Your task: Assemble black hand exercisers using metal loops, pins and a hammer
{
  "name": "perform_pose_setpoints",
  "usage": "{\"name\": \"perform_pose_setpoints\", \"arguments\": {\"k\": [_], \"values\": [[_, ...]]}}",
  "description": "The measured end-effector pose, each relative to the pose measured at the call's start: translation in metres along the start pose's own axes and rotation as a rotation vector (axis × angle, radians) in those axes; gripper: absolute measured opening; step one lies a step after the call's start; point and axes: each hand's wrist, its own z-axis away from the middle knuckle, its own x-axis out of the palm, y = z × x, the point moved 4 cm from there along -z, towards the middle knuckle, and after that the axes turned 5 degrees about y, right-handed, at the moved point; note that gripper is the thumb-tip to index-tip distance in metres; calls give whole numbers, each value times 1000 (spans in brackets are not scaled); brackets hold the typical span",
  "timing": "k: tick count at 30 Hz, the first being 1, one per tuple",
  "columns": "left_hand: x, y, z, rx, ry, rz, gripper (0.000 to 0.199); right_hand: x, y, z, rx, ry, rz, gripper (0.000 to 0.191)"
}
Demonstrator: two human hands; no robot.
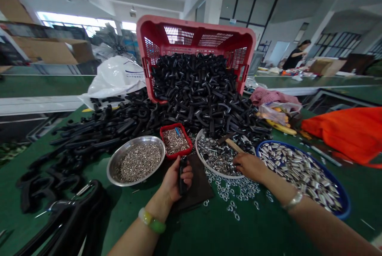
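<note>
At the far left, your finished-looking black handles (pixel 59 224) lie in a loose pile, fitted with small metal pieces, on the green workbench (pixel 209 236). More black plastic handles spill across the bench from the tipped red plastic crate (pixel 195 35), probably leaned over so that they slide within reach. Next come a steel dish (pixel 135 162) of tiny silver fasteners and a small red tray (pixel 175 140) of slim metal pins, both set close to your left hand (pixel 176 180). That hand is closed around a black handle piece (pixel 182 176), holding it upright above a dark rubber mat (pixel 198 184), which seems placed to cushion work. A white plate (pixel 216 156) of mixed silver fittings sits just ahead, with a wooden-handled hammer (pixel 234 145) lying across it, ready for pickup. Your right hand (pixel 250 167) reaches over the plate's near edge, fingers curled down among the parts; you can't tell from this view whether they pinch anything. Loose silver washers (pixel 234 192) are scattered below the plate. To the right, a blue-rimmed bowl (pixel 301 172) holds short silver cylinders, within easy reach of that hand. Farther right lies an orange cloth (pixel 340 132).
</note>
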Motion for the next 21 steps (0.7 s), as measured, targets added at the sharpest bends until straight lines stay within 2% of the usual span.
{"name": "perform_pose_setpoints", "arguments": {"k": [3,6,10,12,16,19,21], "values": [[1,-1,2,12,-25,-13,29,-1,-3,-2,-3,-2,-15,22],[1,-4,2,-3,-20,-70,31,-8,-20,-9,15,54,-118,24],[1,-8,-2,-8,31,-149,34,-10,-71,-32,29,105,-434,21],[0,-9,-2,2,66,-185,35,-8,-100,-46,-17,97,-524,19],[-1,-9,-1,86,134,-221,38,-9,-144,-63,-208,86,-372,22],[-1,-9,0,130,179,-227,38,-10,-155,-61,-259,42,-205,26],[-1,-9,0,147,204,-236,37,-11,-156,-54,-289,23,-171,27]]}}
